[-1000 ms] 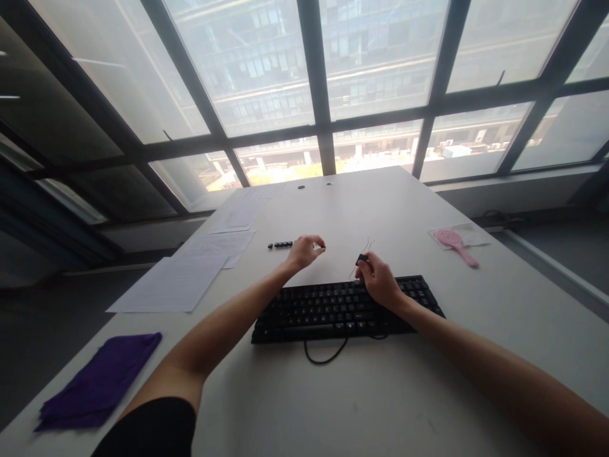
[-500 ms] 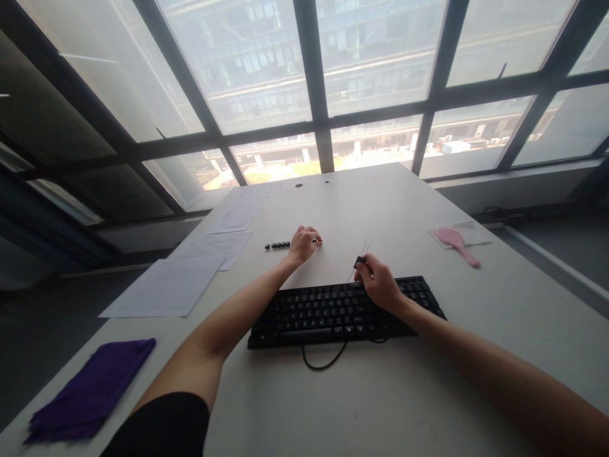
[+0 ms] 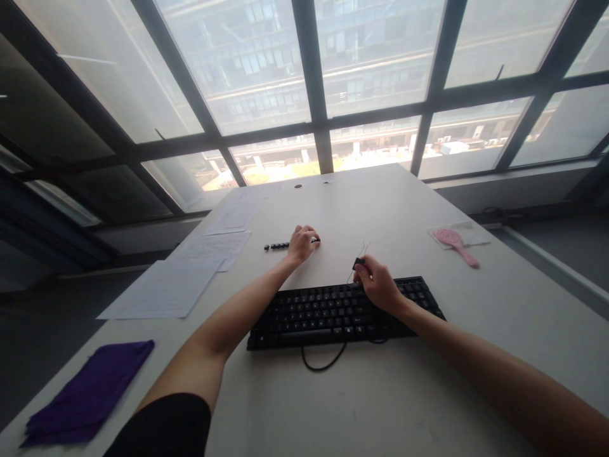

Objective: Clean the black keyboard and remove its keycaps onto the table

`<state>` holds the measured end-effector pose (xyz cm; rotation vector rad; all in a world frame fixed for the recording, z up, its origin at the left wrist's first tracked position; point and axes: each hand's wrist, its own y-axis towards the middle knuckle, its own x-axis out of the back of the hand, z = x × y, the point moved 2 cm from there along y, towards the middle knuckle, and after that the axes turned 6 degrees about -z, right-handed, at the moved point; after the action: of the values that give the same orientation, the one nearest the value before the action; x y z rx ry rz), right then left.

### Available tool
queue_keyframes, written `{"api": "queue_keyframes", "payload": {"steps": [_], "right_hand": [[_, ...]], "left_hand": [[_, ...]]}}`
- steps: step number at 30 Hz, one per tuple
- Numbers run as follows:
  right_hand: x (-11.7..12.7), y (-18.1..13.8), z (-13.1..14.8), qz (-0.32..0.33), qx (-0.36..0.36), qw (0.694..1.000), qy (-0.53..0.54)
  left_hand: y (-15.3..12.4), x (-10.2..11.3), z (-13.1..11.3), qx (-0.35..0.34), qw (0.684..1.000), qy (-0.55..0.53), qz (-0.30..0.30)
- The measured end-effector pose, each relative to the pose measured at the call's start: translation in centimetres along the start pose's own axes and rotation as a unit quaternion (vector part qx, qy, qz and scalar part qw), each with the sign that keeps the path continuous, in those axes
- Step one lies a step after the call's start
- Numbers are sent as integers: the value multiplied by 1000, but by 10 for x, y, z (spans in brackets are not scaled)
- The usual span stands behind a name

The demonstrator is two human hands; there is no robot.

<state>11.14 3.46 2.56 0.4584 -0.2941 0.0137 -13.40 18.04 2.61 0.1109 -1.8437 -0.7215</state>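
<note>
My left hand point(image 3: 301, 244) rests on the table beyond a black keyboard point(image 3: 333, 312), fingers curled down onto a small black keycap at the right end of a short row of loose black keycaps point(image 3: 276, 245). My right hand point(image 3: 375, 282) hovers over the keyboard's far edge and pinches a small black keycap point(image 3: 359, 261) between thumb and fingers. A thin wire puller point(image 3: 360, 253) lies on the table just beyond that hand.
Sheets of paper point(image 3: 181, 282) lie at the left of the white table point(image 3: 390, 209). A folded purple cloth point(image 3: 88, 393) sits near the front left corner. A pink brush point(image 3: 454, 244) lies at the right. The keyboard's cable point(image 3: 326, 362) loops toward me. Large windows stand behind.
My left hand has lowered onto the table at the end of the keycap row. The right hand has stayed nearly still, holding its keycap.
</note>
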Motion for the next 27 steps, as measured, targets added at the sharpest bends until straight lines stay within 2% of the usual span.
{"api": "queue_keyframes", "payload": {"steps": [5, 8, 10, 12, 15, 18, 21, 27], "right_hand": [[-1, 0, -3, -11, -5, 1000, 14], [1, 3, -1, -41, -3, 999, 35], [5, 6, 0, -66, -3, 997, 44], [9, 8, 1, -71, -5, 997, 40], [14, 10, 0, -45, 0, 999, 10], [16, 9, 0, -18, 14, 999, -24], [14, 7, 0, 3, 20, 999, -35], [11, 7, 2, 42, 33, 997, -49]], "left_hand": [[1, 10, -4, 7, 1000, 5, -2], [-2, 22, -18, 25, 1000, 12, 4], [-11, 31, -38, 28, 999, -2, 37], [-26, 38, -65, 1, 996, -43, 79], [-52, 47, -109, -43, 990, -102, 87], [-72, 48, -139, -37, 984, -151, 93], [-82, 43, -149, -13, 980, -181, 85], [-88, 34, -145, 8, 970, -231, 73]]}}
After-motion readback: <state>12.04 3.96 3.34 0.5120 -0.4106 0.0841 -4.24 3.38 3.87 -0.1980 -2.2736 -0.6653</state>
